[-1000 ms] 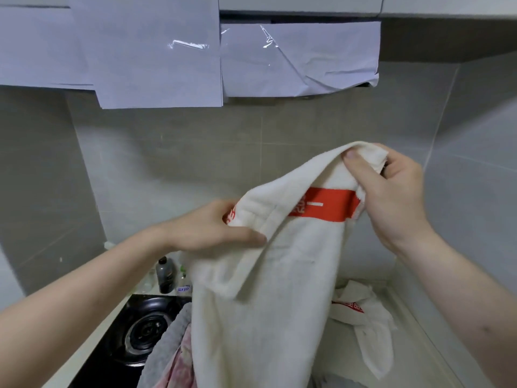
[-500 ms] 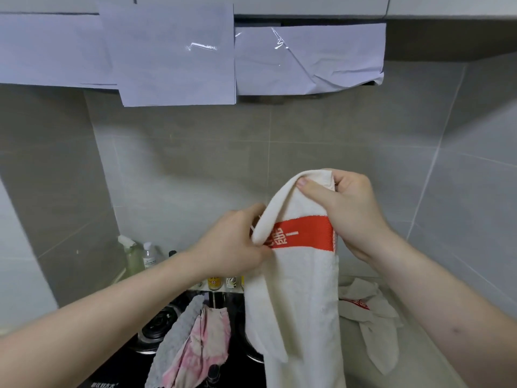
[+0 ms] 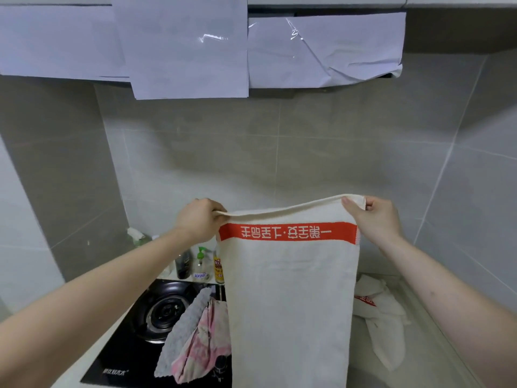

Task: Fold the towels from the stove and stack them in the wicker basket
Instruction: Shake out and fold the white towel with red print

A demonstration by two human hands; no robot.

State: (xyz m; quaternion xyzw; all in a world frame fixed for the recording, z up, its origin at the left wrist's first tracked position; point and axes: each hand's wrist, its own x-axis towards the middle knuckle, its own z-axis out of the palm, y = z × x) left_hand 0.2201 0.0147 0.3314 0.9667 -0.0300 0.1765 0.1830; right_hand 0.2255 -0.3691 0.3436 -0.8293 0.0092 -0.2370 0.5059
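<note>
Hands (image 3: 199,218) (image 3: 376,218) pinch towel (image 3: 288,289); hem cut off.

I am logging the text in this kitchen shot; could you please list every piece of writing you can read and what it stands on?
White towel, red band: white Chinese characters, mirrored, not legible to me.
Stove, front edge: white print, mirrored, too blurred.
Crumpled towel: red band, lettering too small.
Bottles behind the stove: labels too small.

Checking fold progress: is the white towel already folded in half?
No, the white towel hangs spread flat, left hand and right hand gripping its top corners.
</note>
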